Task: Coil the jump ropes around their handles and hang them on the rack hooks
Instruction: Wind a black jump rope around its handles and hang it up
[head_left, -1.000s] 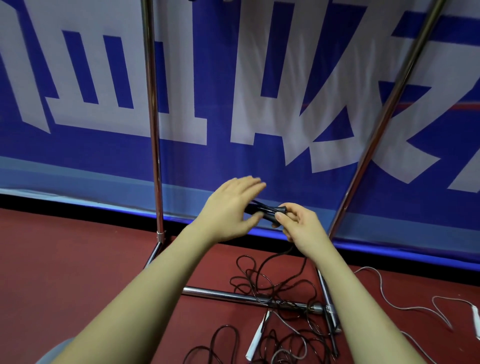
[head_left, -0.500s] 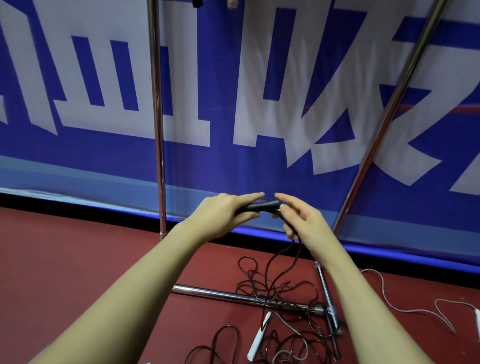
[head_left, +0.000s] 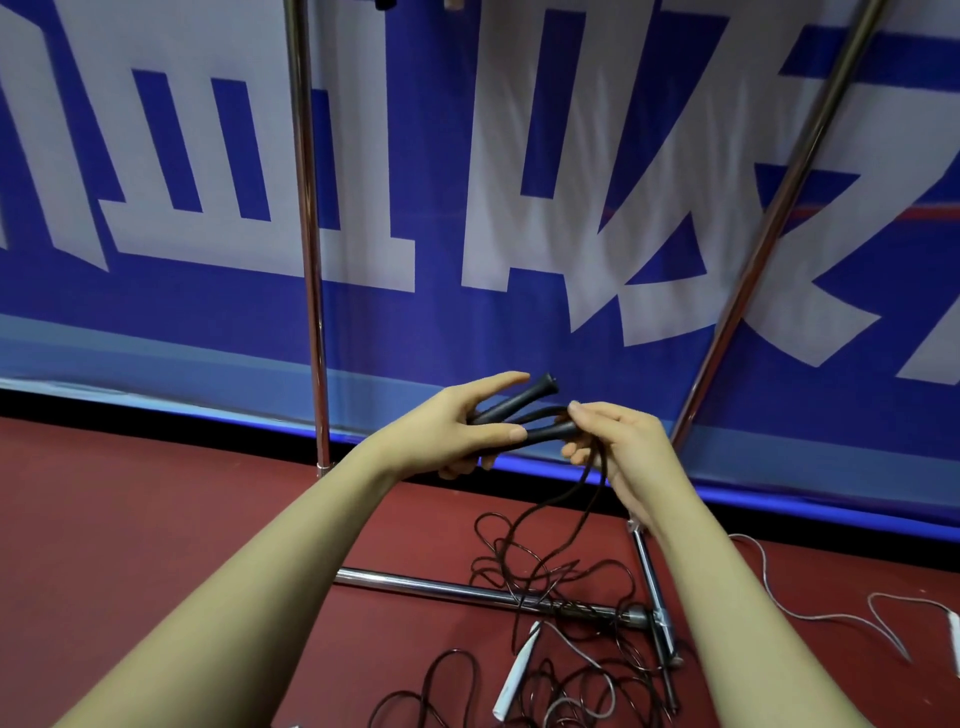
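Observation:
My left hand (head_left: 457, 426) grips the two black handles (head_left: 524, 410) of a jump rope, held side by side in front of me. My right hand (head_left: 618, 447) pinches the black cord (head_left: 550, 506) right at the handles' ends. From there the cord drops in loose loops to a tangle (head_left: 540, 577) on the floor. The chrome rack (head_left: 310, 291) stands behind my hands; its hooks are out of frame above.
A white-handled rope (head_left: 517, 670) lies in the tangle near the rack's base bar (head_left: 467, 590). Another white cord (head_left: 810, 613) trails on the red floor at right. A blue and white banner (head_left: 467, 156) covers the wall behind.
My left hand has turned palm-up and the two handles now show spread apart. My right hand has shifted to the cord at the handles' ends. The view has tilted slightly.

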